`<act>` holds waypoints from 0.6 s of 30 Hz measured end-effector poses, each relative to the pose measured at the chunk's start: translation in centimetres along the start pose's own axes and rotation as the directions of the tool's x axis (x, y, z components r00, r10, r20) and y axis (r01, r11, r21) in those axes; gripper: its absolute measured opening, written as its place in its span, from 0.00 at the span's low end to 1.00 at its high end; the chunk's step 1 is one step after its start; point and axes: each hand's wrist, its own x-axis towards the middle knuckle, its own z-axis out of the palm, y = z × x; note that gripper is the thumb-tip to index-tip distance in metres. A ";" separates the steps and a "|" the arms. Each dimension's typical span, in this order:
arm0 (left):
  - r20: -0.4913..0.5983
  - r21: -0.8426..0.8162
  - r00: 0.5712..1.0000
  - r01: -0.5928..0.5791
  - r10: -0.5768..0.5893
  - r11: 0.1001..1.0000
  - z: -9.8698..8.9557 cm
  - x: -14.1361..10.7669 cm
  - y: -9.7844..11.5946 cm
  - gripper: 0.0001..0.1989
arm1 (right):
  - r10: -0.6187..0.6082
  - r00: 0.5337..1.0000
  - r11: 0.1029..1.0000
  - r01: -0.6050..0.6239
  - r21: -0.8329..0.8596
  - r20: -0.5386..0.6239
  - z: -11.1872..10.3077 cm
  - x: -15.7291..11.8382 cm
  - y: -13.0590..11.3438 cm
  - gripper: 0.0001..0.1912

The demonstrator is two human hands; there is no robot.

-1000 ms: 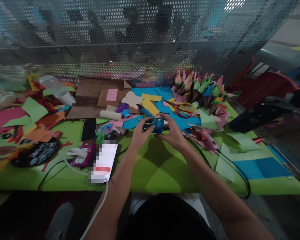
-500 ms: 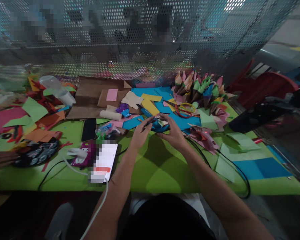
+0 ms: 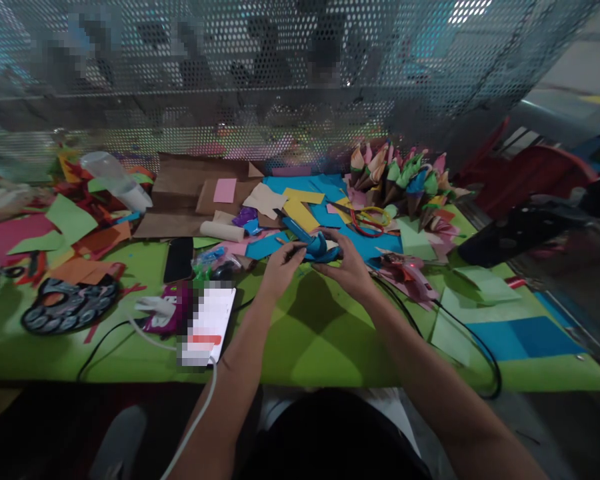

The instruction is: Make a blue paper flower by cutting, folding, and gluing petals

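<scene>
Between my two hands, just above the green tabletop, is a curled piece of blue paper (image 3: 320, 248). My left hand (image 3: 281, 268) pinches its left side with thumb and fingertips. My right hand (image 3: 349, 265) curves around its right side, thumb below and fingers above. Just beyond them are a blue sheet (image 3: 335, 180), yellow paper strips (image 3: 300, 210) and scissors (image 3: 373, 227) with red and yellow loops. A pink glue gun (image 3: 413, 270) with a red light lies to the right of my right hand.
Paper flower cones (image 3: 415, 177) are bunched at the back right. A cardboard roll (image 3: 221, 231), black phone (image 3: 179, 260), lit phone (image 3: 211, 323), wipes pack (image 3: 173, 310) and patterned pouch (image 3: 73, 303) lie left. Cables cross the green table (image 3: 325, 353). A perforated metal screen (image 3: 280, 87) rises behind.
The blue paper has turned in my hands, showing more of its curl. My left fingers have shifted slightly. At far left, another person's hand has left the patterned pouch and gone out of view.
</scene>
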 end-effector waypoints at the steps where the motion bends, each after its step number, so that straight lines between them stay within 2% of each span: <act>1: -0.003 -0.005 1.000 0.011 -0.011 1.000 0.0 0.0 -0.1 0.15 | 0.019 1.000 1.000 -0.019 0.019 -0.008 0.0 0.0 0.0 0.33; 7: 0.074 0.037 0.997 0.024 -0.026 0.999 0.2 -0.2 0.0 0.14 | 0.171 0.978 0.977 -0.153 0.150 -0.116 0.1 0.2 -0.2 0.25; 10: 0.087 0.022 0.996 0.017 -0.019 1.000 0.3 -0.2 -0.1 0.13 | 0.220 0.967 0.959 -0.190 0.210 -0.131 0.1 0.3 -0.5 0.21; 18: 0.098 0.033 0.995 0.001 -0.004 0.999 0.5 -0.1 -0.5 0.12 | 0.259 0.955 0.946 -0.221 0.238 -0.145 0.0 0.5 0.0 0.18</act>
